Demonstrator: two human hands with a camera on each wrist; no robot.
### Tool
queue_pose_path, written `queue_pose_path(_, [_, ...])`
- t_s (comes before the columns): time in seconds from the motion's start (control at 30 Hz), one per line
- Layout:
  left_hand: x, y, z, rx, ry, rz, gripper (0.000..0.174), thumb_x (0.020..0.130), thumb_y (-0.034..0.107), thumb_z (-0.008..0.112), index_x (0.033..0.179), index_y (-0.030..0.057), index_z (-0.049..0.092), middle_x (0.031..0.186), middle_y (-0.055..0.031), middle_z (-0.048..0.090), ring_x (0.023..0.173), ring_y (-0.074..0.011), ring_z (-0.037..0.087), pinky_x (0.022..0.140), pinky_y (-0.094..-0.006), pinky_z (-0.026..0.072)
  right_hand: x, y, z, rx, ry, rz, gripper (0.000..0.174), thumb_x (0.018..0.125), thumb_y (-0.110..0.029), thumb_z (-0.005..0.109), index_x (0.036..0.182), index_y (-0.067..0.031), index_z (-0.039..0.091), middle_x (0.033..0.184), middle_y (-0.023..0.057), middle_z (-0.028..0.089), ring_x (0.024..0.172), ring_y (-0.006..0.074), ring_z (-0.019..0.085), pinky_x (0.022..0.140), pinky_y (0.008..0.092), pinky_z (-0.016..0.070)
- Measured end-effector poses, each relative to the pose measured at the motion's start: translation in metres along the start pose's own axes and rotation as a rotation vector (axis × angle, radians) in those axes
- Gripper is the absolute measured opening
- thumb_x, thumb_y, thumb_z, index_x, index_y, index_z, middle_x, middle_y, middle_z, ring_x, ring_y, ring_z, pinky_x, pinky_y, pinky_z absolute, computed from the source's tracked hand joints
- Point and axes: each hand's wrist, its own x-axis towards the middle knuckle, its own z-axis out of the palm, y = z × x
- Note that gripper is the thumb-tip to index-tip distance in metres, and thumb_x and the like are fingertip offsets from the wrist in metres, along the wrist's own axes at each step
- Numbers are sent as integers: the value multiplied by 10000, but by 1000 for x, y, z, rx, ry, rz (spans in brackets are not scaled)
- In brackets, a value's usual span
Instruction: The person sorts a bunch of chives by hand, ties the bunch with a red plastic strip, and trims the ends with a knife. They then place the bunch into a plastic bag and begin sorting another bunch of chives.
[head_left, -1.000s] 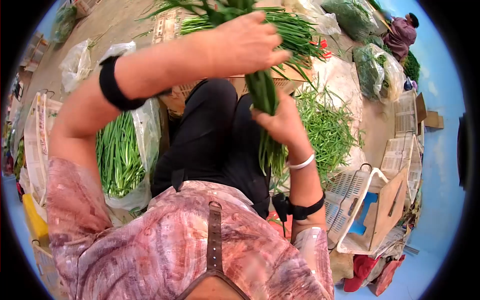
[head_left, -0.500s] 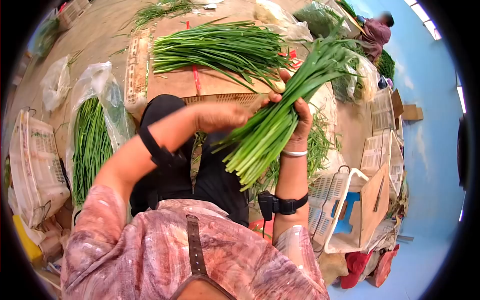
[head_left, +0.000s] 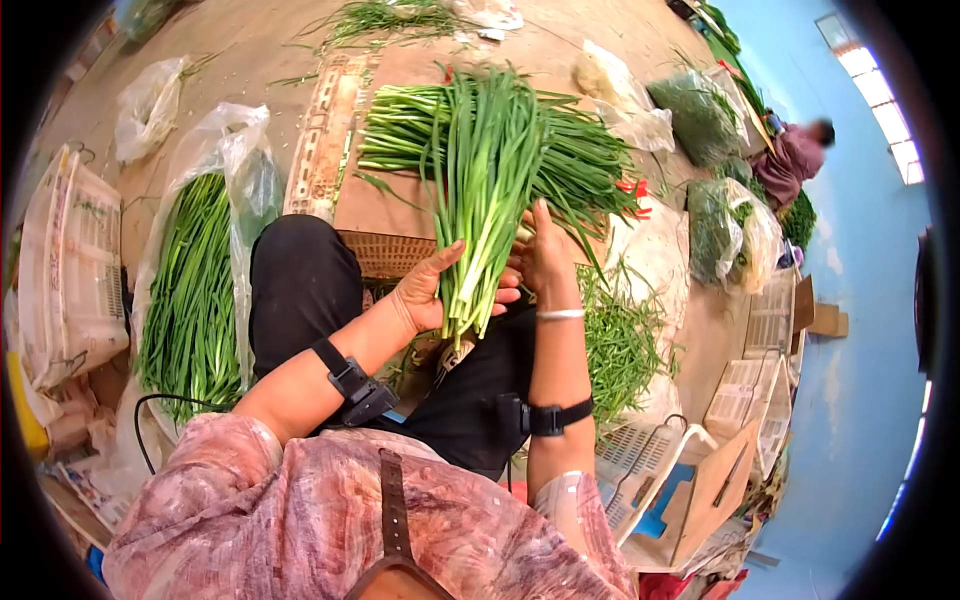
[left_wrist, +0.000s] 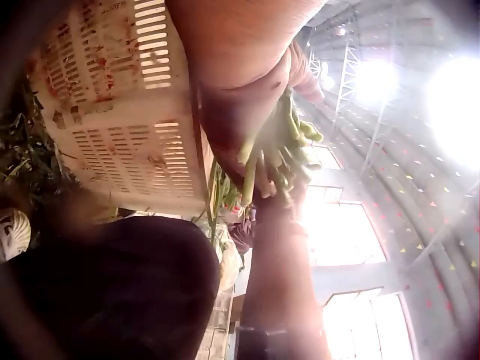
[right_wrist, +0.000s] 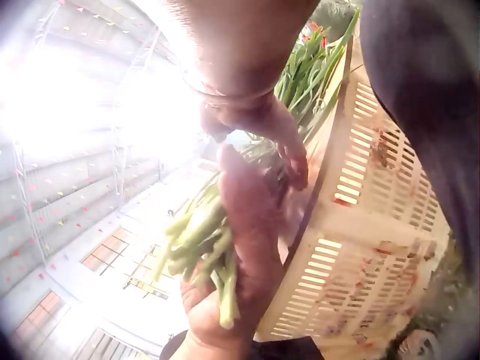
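In the head view, a bunch of green stalks [head_left: 487,185] lies at 12 o'clock from the lap, its leaves pointing to 12 and its pale ends to 6. The left hand [head_left: 425,295] holds those ends, thumb over the top and fingers underneath, probably to keep the stalks together and aligned. The right hand [head_left: 548,260] is just beside it at 3 o'clock, fingers loosely bent; it does not appear to grip the bunch. Beneath, a second heap [head_left: 585,160] lies crosswise on the desk [head_left: 385,205], a brown top over a slotted crate [head_left: 385,255], likely so the two layers stay distinct.

At 8 o'clock from the bunch, a clear bag [head_left: 245,180] holds long stalks [head_left: 195,300]. At 2 o'clock, a tied bag [head_left: 700,120] is full of greens. At 5 o'clock, a white crate [head_left: 640,465] holds a blue piece [head_left: 668,505].

In the left wrist view, the pale ends jut from the left hand towards 5 o'clock.

In the right wrist view, the left thumb lies across the stalks, while the right hand's thumb and fingers stand apart.
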Motion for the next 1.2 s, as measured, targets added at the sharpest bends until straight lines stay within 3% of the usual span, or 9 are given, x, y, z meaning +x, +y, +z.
queue_pose_path(0.03, [1, -2, 0, -19, 26, 14, 691, 774, 397, 652, 1271, -13, 401, 1214, -259, 480, 1118, -404, 483, 963, -517, 376, -2, 3, 2, -41, 94, -28, 523, 898, -484, 409, 1116, -26, 537, 885, 113, 627, 657, 177, 613, 517, 273, 494])
queue_pose_path(0.27, [7, 3, -14, 42, 24, -92, 602, 779, 402, 650, 1202, 9, 477, 1067, -220, 583, 897, -289, 624, 727, -387, 542, -7, 19, -3, -129, -92, -136, 529, 889, -479, 447, 1094, 1, 532, 881, 99, 621, 685, 165, 595, 566, 272, 491])
queue_pose_path(0.47, [8, 14, -4, 145, 255, -162, 221, 795, 142, 637, 975, 44, 554, 791, -136, 622, 585, -177, 606, 534, -316, 521, 12, 24, 19, -63, -155, -57, 474, 842, -419, 566, 1087, -18, 501, 807, 79, 593, 616, 153, 569, 497, 267, 471])
queue_pose_path(0.53, [2, 14, 4, 124, 152, -108, 234, 799, 124, 617, 1004, 32, 551, 811, -136, 618, 579, -164, 584, 547, -307, 509, 8, 25, 17, -61, -95, -81, 423, 856, -402, 552, 1069, -40, 504, 731, 43, 561, 496, 108, 496, 346, 218, 350])
queue_pose_path(0.67, [1, 7, 4, 131, 68, -83, 382, 803, 145, 571, 1130, -39, 500, 884, -156, 610, 603, -168, 576, 595, -317, 511, -1, 21, -3, 112, -70, -7, 376, 888, -417, 492, 1008, -63, 522, 650, -3, 520, 453, 69, 416, 350, 181, 275])
queue_pose_path(0.73, [2, 5, -2, 66, -1, -87, 422, 798, 143, 548, 1158, -66, 476, 940, -193, 605, 646, -199, 608, 624, -337, 534, -20, 4, 1, -59, 151, -66, 526, 871, -487, 482, 1121, -24, 497, 887, 115, 611, 646, 188, 612, 564, 283, 515])
queue_pose_path(0.87, [7, 5, -8, -52, -81, -140, 404, 794, 116, 536, 1154, -57, 477, 1026, -275, 572, 779, -267, 646, 688, -384, 560, -32, -8, -5, -225, 265, -204, 530, 869, -415, 531, 1087, 66, 487, 885, 127, 607, 714, 184, 628, 544, 215, 498])
queue_pose_path(0.97, [9, 2, -10, -61, -39, -180, 379, 791, 109, 542, 1147, -9, 491, 1061, -292, 552, 776, -287, 648, 683, -390, 561, -22, -7, 8, -414, 312, -273, 342, 828, -278, 627, 733, 51, 606, 698, 47, 584, 588, 82, 514, 505, 218, 415])
queue_pose_path(1.2, [7, -1, -6, -58, -47, -179, 497, 795, 112, 530, 1255, -14, 391, 1197, -305, 461, 996, -372, 574, 781, -433, 532, -6, 12, -10, -444, 404, -372, 215, 779, -130, 606, 744, 82, 615, 636, 63, 604, 536, 102, 504, 505, 251, 408])
